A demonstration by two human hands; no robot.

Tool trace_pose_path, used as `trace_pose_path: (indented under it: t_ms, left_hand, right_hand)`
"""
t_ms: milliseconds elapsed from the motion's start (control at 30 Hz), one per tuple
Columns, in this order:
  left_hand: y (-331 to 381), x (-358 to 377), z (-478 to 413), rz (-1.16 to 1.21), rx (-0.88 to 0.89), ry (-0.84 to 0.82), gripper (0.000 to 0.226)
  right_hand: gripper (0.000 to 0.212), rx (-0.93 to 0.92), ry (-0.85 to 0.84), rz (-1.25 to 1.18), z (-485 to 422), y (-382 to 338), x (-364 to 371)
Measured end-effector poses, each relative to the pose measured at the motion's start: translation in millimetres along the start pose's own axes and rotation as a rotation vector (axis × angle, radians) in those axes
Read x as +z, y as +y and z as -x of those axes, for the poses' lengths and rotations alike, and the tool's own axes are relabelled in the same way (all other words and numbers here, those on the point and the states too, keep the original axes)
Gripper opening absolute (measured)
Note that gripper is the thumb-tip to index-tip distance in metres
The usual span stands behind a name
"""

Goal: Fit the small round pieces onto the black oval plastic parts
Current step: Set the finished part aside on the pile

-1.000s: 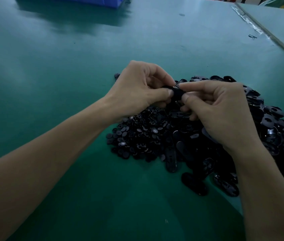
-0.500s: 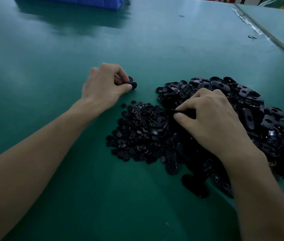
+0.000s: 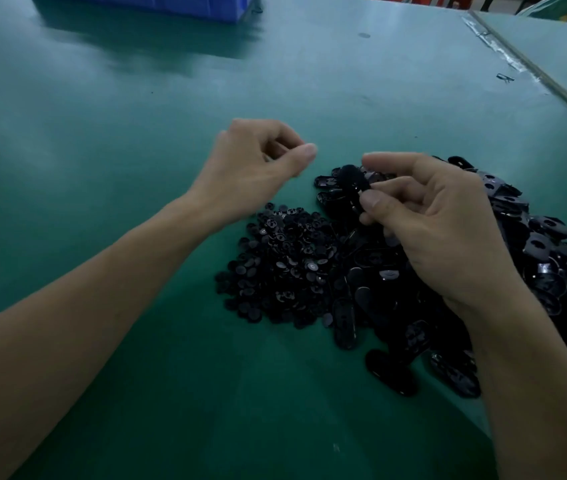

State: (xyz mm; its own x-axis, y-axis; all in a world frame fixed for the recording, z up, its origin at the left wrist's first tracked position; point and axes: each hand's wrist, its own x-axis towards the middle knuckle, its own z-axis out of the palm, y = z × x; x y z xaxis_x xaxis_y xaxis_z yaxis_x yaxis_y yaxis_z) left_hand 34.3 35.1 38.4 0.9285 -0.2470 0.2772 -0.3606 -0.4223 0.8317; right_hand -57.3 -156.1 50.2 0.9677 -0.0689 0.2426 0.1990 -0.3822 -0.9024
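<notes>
Pinching one black oval part (image 3: 353,183) between thumb and forefinger, the right hand (image 3: 448,230) holds it above a heap of oval parts (image 3: 545,237) that spreads toward the right edge of the green worktop (image 3: 136,133). The left hand (image 3: 254,171) hovers just beside it, fingers curled in and thumb laid against the forefinger; blur hides whether anything is pinched there. A heap of small round pieces (image 3: 285,258) lies below the left hand, touching the oval heap. A blue crate (image 3: 143,5) sits at the far edge. The step in hand is probably bringing a round piece to the held oval. Done well, the left hand takes a single piece, and the right keeps its fingertips off the oval's opening while the piece is pressed in squarely.
</notes>
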Motion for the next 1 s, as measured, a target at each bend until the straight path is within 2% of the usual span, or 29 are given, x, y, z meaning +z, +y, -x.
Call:
trace_pose_path:
  t_ms: [100, 167, 267, 433, 667, 733, 833, 900, 1000]
  left_hand:
    - [25, 5, 11, 0.242, -0.025, -0.224, 0.025]
    - [32, 6, 14, 0.306, -0.056, -0.278, 0.022]
    - [32, 6, 14, 0.340, -0.118, -0.286, 0.008]
    - [30, 4, 13, 0.395, -0.159, -0.310, 0.001]
    - [30, 5, 14, 0.397, -0.149, -0.321, 0.008]
    - [31, 5, 13, 0.358, -0.128, -0.265, 0.010]
    - [28, 4, 10, 0.335, -0.131, -0.138, 0.012]
    - [26, 4, 8, 0.329, -0.135, -0.086, 0.015]
    - [24, 5, 7, 0.313, -0.126, -0.072, 0.013]
  right_hand:
    - [0.018, 0.056, -0.021, -0.117, 0, -1, -1]
    - [0.019, 0.056, -0.024, -0.124, 0, -1, -1]
    - [0.022, 0.022, -0.007, -0.121, 0, 0, -1]
    - [0.021, 0.030, 0.050, -0.185, -1, 0, -2]
    - [0.020, 0.026, 0.137, -0.137, -1, 1, 3]
    - [0.016, 0.016, 0.204, -0.021, 0, 4, 7]
    - [0.009, -0.106, 0.250, 0.348, 2, 5, 13]
    - [0.011, -0.156, 0.109, 0.543, 3, 3, 19]
    - [0.022, -0.138, -0.143, 0.757, 6, 0, 30]
